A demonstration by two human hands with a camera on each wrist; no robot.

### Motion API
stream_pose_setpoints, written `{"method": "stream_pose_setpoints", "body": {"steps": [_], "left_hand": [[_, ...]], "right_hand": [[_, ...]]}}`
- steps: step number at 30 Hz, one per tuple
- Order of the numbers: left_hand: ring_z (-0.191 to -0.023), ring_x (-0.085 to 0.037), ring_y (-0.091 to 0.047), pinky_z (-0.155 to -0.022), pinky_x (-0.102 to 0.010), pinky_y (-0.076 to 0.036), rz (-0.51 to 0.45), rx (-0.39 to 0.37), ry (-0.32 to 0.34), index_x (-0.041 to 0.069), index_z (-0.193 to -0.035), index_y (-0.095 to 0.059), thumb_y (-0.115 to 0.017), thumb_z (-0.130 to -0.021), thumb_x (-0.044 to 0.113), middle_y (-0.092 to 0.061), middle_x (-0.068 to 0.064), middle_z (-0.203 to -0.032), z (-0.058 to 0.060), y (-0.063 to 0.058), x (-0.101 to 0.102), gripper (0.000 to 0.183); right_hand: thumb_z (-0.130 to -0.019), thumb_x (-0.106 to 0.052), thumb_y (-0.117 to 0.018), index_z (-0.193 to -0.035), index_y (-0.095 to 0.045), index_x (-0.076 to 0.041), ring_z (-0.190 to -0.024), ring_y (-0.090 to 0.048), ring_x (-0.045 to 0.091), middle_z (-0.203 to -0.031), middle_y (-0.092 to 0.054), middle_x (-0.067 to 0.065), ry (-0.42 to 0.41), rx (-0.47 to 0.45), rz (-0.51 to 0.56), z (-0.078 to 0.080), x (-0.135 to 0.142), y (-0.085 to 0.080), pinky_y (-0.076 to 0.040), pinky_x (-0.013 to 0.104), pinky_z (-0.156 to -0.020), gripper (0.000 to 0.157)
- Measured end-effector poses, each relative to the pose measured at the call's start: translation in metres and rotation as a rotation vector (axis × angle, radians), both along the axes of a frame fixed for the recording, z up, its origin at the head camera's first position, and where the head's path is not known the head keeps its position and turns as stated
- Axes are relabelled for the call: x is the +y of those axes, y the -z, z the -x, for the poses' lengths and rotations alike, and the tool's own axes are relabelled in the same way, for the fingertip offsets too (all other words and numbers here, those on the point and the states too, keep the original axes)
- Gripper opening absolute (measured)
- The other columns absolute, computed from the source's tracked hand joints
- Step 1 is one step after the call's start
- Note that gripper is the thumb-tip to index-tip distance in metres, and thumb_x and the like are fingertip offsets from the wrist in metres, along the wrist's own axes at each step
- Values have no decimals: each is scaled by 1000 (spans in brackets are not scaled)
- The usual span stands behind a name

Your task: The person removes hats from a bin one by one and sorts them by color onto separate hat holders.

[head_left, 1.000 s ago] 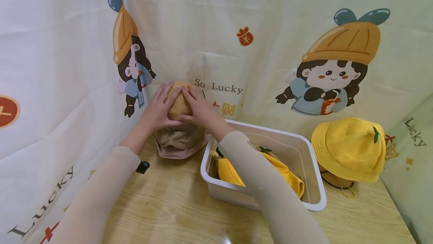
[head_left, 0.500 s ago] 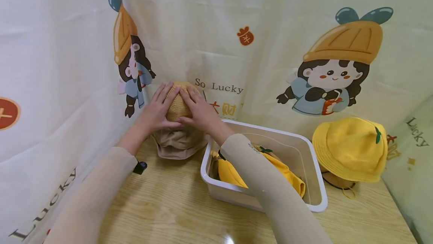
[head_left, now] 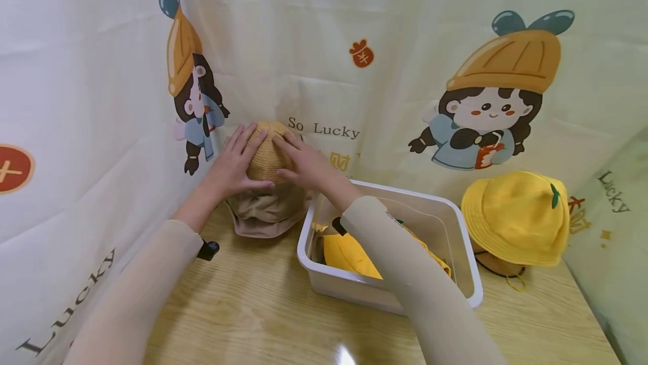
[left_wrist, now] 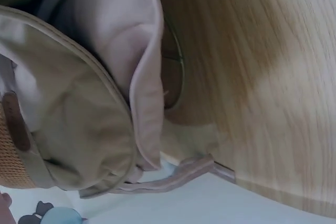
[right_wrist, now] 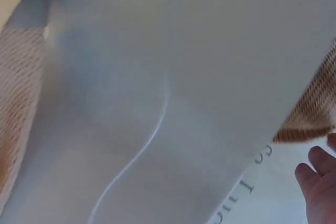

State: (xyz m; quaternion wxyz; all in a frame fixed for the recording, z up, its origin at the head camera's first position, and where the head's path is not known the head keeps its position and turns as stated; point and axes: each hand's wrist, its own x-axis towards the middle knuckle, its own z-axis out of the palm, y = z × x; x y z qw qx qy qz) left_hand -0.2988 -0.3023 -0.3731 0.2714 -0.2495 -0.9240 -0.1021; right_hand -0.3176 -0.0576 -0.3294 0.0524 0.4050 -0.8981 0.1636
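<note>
At the back left of the table stands a hat with a woven tan crown (head_left: 266,154) and a beige cloth brim (left_wrist: 79,103). A pinkish-beige fabric (left_wrist: 149,93) shows under that brim in the left wrist view, where a brown tag (left_wrist: 16,121) sits on the hat's band. My left hand (head_left: 232,163) rests on the crown's left side, fingers straight and thumb across the front. My right hand (head_left: 315,168) is at the crown's right side, fingers spread and fingertips right at the weave. In the right wrist view, part of my right hand (right_wrist: 321,182) shows beside the crown.
A white plastic bin (head_left: 427,199) stands under my right forearm, with a yellow cloth hat (head_left: 350,253) inside. To its right, another yellow bucket hat (head_left: 516,213) with a green leaf sits on a stand. Printed curtains (head_left: 304,27) enclose the wooden table (head_left: 243,309) behind and at both sides.
My right hand has shifted right, its thumb and fingers easing away from the left hand, so more of the crown shows. The left hand has stayed on the crown.
</note>
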Motion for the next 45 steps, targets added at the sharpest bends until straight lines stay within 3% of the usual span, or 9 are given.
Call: {"method": "stream_pose_setpoints", "body": {"steps": [3,6,12,15,22,28,35,41,45], "left_hand": [[-151,-45,-12,-110,-74,-21,34,12,-3,19,-161,-20,-80,-68,66,-13,-16,-166,-4,-3,6,120],[-149,-48,-16,-111,-73,-21,62,66,59,11,-159,-25,-70,-78,66,-17,-21,-164,-13,-9,19,108],[-147,-49,-21,-118,-60,-20,-94,112,257,4,-157,-26,-49,-96,62,-22,-23,-162,-41,-20,54,87],[-147,-48,-24,-118,-59,-22,-121,121,301,3,-156,-28,-44,-99,61,-24,-21,-162,-59,-24,71,84],[-151,-39,-21,-118,-60,-23,83,98,331,10,-157,-32,-36,-95,71,-23,-13,-165,-101,-22,108,87],[-152,-38,-14,-120,-59,-18,206,-4,311,18,-160,-22,-24,-89,84,-15,-10,-167,-125,-7,130,97],[-152,-39,-15,-119,-59,-20,272,-60,286,21,-161,-20,-27,-86,87,-12,-10,-168,-134,10,145,99],[-152,-40,-14,-116,-61,-25,257,-75,321,23,-161,-18,-24,-87,86,-12,-11,-167,-137,18,152,97],[-152,-39,-14,-116,-60,-25,238,-109,326,23,-161,-19,-18,-88,84,-12,-13,-167,-138,20,152,95]], "right_hand": [[-98,-38,-63,-159,-27,-20,-148,-31,31,-165,-21,12,12,-9,5,-2,17,-1,-35,47,-115,73],[-98,-32,-64,-156,-34,-16,-145,-35,33,-162,-28,14,10,5,41,-4,38,0,-34,46,-116,68],[-96,-25,-67,-146,-51,-12,-132,-51,33,-150,-49,12,31,83,136,-12,82,-4,-43,46,-108,54],[-95,-24,-68,-139,-58,-12,-124,-57,31,-141,-57,8,56,143,169,-18,102,-8,-49,45,-102,46],[-93,-23,-71,-120,-70,-14,-105,-64,24,-115,-70,4,68,194,134,-39,142,-7,-54,41,-92,28],[-92,-23,-72,-107,-76,-16,-88,-66,17,-101,-73,-1,53,39,-56,-54,164,0,-57,33,-79,17],[-89,-28,-77,-110,-74,-20,-81,-60,15,-95,-70,-2,96,-265,-371,-62,186,8,-53,33,-73,23],[-86,-30,-79,-114,-73,-17,-81,-59,17,-95,-71,1,105,-281,-483,-62,199,18,-52,35,-75,31],[-87,-29,-78,-120,-70,-16,-87,-61,21,-107,-71,6,138,-315,-523,-63,204,24,-53,41,-82,37]]}}
